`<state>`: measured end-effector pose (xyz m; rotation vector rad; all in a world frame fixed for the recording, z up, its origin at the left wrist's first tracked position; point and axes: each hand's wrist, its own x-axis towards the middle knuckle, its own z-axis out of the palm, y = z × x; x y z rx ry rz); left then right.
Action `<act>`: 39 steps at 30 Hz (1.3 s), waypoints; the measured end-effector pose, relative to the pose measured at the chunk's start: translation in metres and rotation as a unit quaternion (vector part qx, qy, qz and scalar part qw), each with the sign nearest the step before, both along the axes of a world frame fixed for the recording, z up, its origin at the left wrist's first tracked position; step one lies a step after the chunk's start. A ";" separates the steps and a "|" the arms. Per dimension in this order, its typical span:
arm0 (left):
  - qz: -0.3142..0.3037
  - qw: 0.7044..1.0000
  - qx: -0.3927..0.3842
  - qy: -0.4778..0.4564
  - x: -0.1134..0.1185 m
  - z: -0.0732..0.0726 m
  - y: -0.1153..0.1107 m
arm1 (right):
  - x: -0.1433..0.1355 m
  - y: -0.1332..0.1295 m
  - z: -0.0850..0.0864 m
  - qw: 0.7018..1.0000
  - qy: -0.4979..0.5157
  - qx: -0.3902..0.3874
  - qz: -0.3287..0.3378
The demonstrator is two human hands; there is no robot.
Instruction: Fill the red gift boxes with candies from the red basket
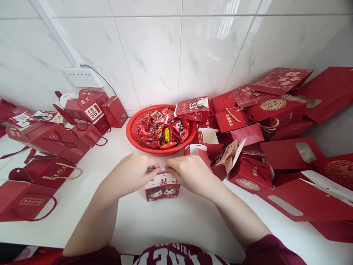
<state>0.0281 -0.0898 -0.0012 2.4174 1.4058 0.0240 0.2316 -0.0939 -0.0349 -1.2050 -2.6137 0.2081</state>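
A small red and white box (162, 192) with two cartoon figures stands upright on the white table in front of me. My left hand (134, 170) pinches the left part of its top edge, thumb and fingers pressed together. On the right part of the same top edge, my right hand (190, 171) closes in a similar pinch. The fingertips of both hands nearly meet and cover part of the box's top. Just behind the hands is a red plastic basket (132, 141) holding many wrapped candies (158, 129).
Red gift boxes (52, 138) with cord handles stand on the left of the white table (138, 224). More red boxes and bags (278, 110) are piled on the right, one card box (193, 106) overlapping the basket's rim. A wall socket (82, 77) sits behind, on the tiled wall.
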 end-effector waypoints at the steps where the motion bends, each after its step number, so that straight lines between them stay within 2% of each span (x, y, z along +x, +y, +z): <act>1: -0.006 1.000 0.008 -0.002 0.000 0.002 0.003 | -0.001 0.004 0.001 1.000 0.011 0.004 0.003; 6: -0.003 0.999 0.042 -0.010 -0.003 -0.003 0.019 | -0.001 0.018 0.009 0.998 0.046 0.008 0.029; 10: 0.022 0.998 0.061 -0.007 -0.003 -0.010 0.027 | 0.004 0.021 0.010 0.998 0.048 -0.034 0.035; 17: 0.008 0.997 0.022 -0.068 0.000 -0.013 0.035 | 0.002 0.023 0.007 0.994 0.037 -0.091 0.044; 23: 0.047 0.997 0.056 0.017 0.004 -0.021 0.039 | -0.008 0.034 0.000 0.994 0.021 -0.097 -0.048; 26: 0.057 0.995 0.073 0.037 0.004 -0.023 0.040 | -0.005 0.037 -0.004 0.993 0.059 -0.104 -0.012; 30: 0.059 0.996 0.066 0.009 -0.001 -0.022 0.043 | 0.004 0.038 -0.009 0.986 0.087 -0.132 0.049; 39: 0.050 0.997 0.000 -0.062 -0.010 -0.019 0.044 | 0.007 0.034 -0.008 0.978 0.081 -0.171 0.085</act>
